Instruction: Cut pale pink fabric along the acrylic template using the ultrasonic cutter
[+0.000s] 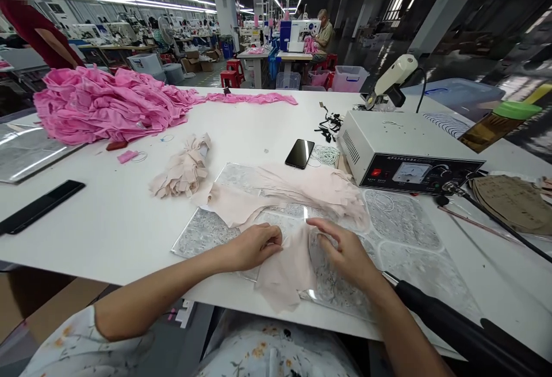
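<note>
My left hand (259, 246) is closed, thumb against fingers, on the upper left edge of a pale beige fabric piece (287, 276). The piece hangs a little over the table's front edge. To its right, my right hand (345, 250) has its index finger stretched out beside the fabric's upper right edge. No object shows in that hand. Beneath both hands is a grey marbled board with a clear, shiny surface (414, 273). Just beyond them, a fanned stack of similar beige pieces (319, 187) is spread over the board. A bunched beige bundle (183, 167) sits farther left.
A black-handled tool (448, 319) lies by my right forearm. Behind it stands a control box (397, 141) with a cable. A phone (299, 153), a pink fabric heap (112, 101) and a long black object (43, 204) are on the white table. Other people are farther back.
</note>
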Tool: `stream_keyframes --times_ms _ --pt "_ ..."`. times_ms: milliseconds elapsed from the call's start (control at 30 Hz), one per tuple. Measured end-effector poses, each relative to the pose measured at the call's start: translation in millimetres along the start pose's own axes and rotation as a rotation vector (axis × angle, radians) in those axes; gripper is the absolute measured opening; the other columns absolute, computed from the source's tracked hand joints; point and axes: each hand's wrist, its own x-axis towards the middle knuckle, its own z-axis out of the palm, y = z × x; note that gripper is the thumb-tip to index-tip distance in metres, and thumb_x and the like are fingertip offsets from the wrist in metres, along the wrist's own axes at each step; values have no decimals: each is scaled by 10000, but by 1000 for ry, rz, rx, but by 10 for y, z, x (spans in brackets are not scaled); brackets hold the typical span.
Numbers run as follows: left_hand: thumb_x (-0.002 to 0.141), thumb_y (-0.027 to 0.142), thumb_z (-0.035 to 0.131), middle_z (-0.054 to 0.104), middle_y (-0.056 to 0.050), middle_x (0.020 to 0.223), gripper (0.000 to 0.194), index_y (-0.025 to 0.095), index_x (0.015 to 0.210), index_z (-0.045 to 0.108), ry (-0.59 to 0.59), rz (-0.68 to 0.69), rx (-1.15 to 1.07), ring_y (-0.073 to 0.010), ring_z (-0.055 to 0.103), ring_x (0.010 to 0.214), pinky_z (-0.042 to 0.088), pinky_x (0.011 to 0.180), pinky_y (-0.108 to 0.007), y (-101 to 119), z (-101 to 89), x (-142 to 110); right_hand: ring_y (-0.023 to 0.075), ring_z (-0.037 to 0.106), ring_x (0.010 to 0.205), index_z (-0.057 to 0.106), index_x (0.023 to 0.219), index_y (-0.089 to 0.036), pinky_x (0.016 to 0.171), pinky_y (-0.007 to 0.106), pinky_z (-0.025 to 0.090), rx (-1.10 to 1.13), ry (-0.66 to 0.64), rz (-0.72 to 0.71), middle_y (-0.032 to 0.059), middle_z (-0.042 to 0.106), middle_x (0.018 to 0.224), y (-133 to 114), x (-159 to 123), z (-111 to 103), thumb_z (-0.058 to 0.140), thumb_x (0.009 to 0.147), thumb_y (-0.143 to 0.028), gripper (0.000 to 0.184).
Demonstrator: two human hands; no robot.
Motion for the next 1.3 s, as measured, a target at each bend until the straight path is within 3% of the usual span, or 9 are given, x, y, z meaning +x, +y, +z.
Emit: stream_keyframes --times_ms 267,500,733,867,933,1033,1133,1233,1300 --pt "897 248 487 575 15 726 133 181 825 577 -53 -84 -4 -135 521 642 355 569 -209 -197 -113 -12 257 688 1034 702 1131 -183 944 478 528 -52 -1 128 79 747 1068 30 227 39 452 786 -126 429" --pt "823 269 571 599 -9 728 195 181 966 668 -72 -105 -16 -175 553 676 371 574 -227 -302 -136 2 254 662 1073 704 1124 -168 953 447 509 -65 -19 136 123 715 1154 9 330 26 445 815 -137 404" --pt "860 174 579 688 -34 944 149 180 944 702 -65 14 -149 -154 609 791 439 695 -215 -186 -170 -55 251 595 1166 686 1134 -252 1030 400 442 -10 -402 -144 63 685 1203 -233 483 262 675 683 -149 462" --pt "872 188 631 692 -11 958 147 199 997 707 -77 73 -252 -113 602 771 449 695 -169 -204 -215 -178 185 634 782 720 867 -219 701 291 497 -8 -548 -163 46 706 840 -303 468 286 616 808 -256 125" --pt "874 226 647 678 -4 868 207 199 1074 691 -89 70 -287 -107 575 704 438 627 -162 -280 -236 -271 158 601 697 706 793 -203 629 261 467 10 -563 -141 39 683 761 -308 458 265 607 833 -322 160" --pt "882 281 641 634 15 737 319 183 1186 647 -52 36 -268 -90 514 579 389 515 -152 -436 -321 -417 132 569 621 698 766 -185 551 233 444 55 -548 -84 31 664 699 -306 469 252 600 840 -415 261" --pt "887 262 606 671 -23 835 249 151 1096 686 54 55 -207 -105 583 667 417 557 -152 -595 -559 -493 111 521 542 699 724 -171 478 218 404 89 -461 -37 17 623 619 -321 564 251 607 828 -459 320" --pt "870 300 605 643 -33 781 206 130 827 713 164 70 -166 -108 571 643 414 578 -175 -742 -953 -447 105 467 503 706 749 -173 447 229 363 108 -243 -38 4 583 585 -399 759 251 633 812 -458 302" --pt "854 325 611 622 -36 792 212 137 839 708 299 58 -134 -129 579 715 426 654 -197 -837 -1225 -374 130 510 592 700 838 -187 523 258 417 127 -34 -78 17 605 669 -494 903 273 640 811 -447 268"
